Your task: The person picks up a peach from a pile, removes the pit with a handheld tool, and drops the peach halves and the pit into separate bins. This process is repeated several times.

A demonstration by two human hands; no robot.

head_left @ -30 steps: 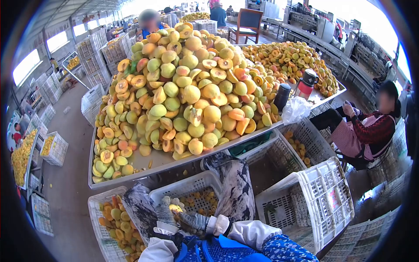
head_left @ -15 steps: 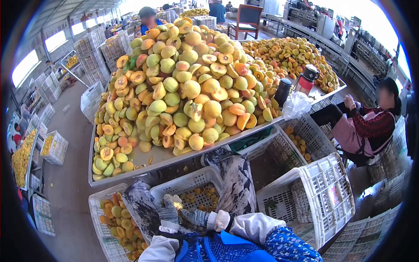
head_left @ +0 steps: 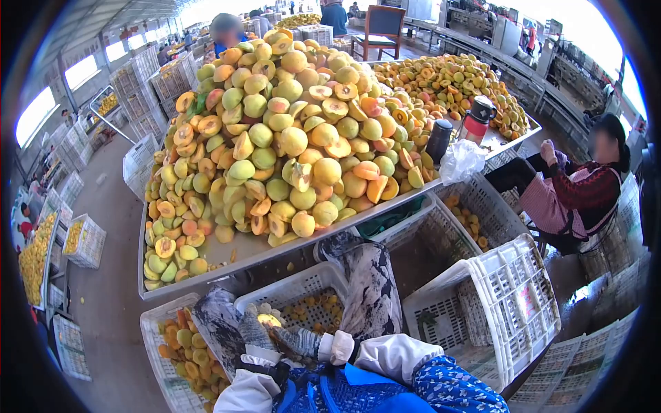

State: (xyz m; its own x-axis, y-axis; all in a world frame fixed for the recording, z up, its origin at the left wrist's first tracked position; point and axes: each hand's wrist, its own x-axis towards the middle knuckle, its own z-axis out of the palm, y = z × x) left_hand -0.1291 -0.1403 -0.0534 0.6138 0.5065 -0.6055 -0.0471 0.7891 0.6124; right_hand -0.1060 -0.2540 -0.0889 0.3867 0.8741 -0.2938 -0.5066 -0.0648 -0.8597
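My left hand (head_left: pixel 255 329), in a grey knit glove, is closed around a yellow peach piece (head_left: pixel 268 320). Close on its right is my right hand (head_left: pixel 299 340), gloved too, with its fingers curled beside the peach; whatever it grips is hidden. Both hands are low over the near edge of a white crate (head_left: pixel 258 297) between my knees, with small yellow peach pieces (head_left: pixel 318 311) on its bottom. Beyond my knees a large heap of peaches (head_left: pixel 292 141), many halved, covers a metal-rimmed table (head_left: pixel 227 249).
At my left stands a crate of peach halves (head_left: pixel 155 337). On my right are a tilted white crate (head_left: pixel 520 303) and another crate (head_left: pixel 492 206) holding fruit. A black bottle (head_left: pixel 438 141), a red flask (head_left: pixel 478 120) and a plastic bag (head_left: pixel 461 162) stand at the table edge. A seated person (head_left: pixel 585 189) is at right.
The view has shifted slightly. My left hand has turned a little, so more of the yellow peach piece shows. My right hand stays close beside it.
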